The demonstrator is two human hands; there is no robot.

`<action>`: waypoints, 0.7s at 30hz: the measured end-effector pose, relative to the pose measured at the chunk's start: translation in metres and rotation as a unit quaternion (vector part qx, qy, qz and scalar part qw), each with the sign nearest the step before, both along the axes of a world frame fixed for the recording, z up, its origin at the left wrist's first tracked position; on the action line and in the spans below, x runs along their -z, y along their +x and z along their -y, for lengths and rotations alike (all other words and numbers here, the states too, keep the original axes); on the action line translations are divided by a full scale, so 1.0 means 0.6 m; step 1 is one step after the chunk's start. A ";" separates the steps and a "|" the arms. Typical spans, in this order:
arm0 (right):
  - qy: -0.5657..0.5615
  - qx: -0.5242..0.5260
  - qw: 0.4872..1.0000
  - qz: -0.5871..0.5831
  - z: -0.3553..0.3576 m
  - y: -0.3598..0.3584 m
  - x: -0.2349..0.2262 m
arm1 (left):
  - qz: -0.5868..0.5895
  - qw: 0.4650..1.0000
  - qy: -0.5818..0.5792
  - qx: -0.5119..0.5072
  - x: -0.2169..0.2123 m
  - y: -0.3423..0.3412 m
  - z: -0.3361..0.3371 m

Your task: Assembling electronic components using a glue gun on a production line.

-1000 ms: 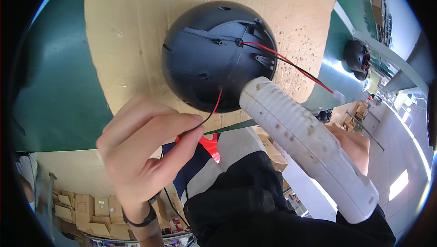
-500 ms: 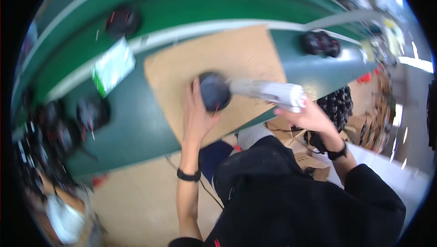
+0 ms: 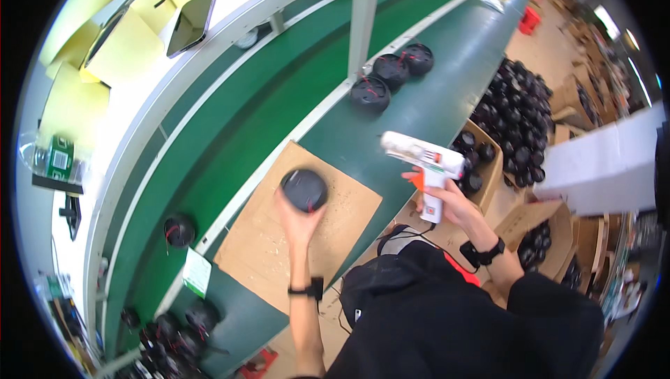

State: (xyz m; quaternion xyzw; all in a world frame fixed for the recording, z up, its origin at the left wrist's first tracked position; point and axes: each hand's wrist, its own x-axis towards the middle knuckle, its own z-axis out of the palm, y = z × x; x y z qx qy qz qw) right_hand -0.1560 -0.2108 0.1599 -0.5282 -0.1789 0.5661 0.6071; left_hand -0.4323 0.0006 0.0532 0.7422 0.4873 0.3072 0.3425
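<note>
My left hand (image 3: 299, 220) grips a round black housing (image 3: 304, 189) from its near side; a bit of red wire shows at the housing's lower right. The housing is over a flat sheet of brown cardboard (image 3: 342, 222) on the green bench. Whether it touches the cardboard I cannot tell. In my right hand (image 3: 447, 201) is a white hot glue gun (image 3: 422, 152) with an orange trigger. Its nozzle points left, above the bench and apart from the housing. My fingers wrap around its handle, and a dark cord hangs from the bottom.
Three black housings (image 3: 391, 72) with red wires stand farther along the bench. More are piled at the lower left (image 3: 167, 344), and one (image 3: 179, 230) sits on the green belt. A white-green packet (image 3: 197, 272) lies nearby. Boxes (image 3: 488, 169) of black parts are at right.
The view has swung to the right along the bench. The glue gun's nozzle, earlier close beside the housing, is now away from it to the right. My left hand still holds the housing.
</note>
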 end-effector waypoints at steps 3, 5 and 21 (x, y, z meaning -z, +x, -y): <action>-0.007 0.017 1.000 -0.020 0.030 0.045 0.017 | 0.042 0.998 0.003 -0.044 0.054 0.146 -0.048; -0.010 -0.004 0.999 -0.038 0.026 0.065 0.010 | 0.035 0.998 -0.004 -0.056 0.113 0.190 -0.083; -0.058 -0.319 0.942 0.081 -0.125 0.114 0.059 | -0.293 0.793 -0.382 -0.373 0.071 -0.230 0.254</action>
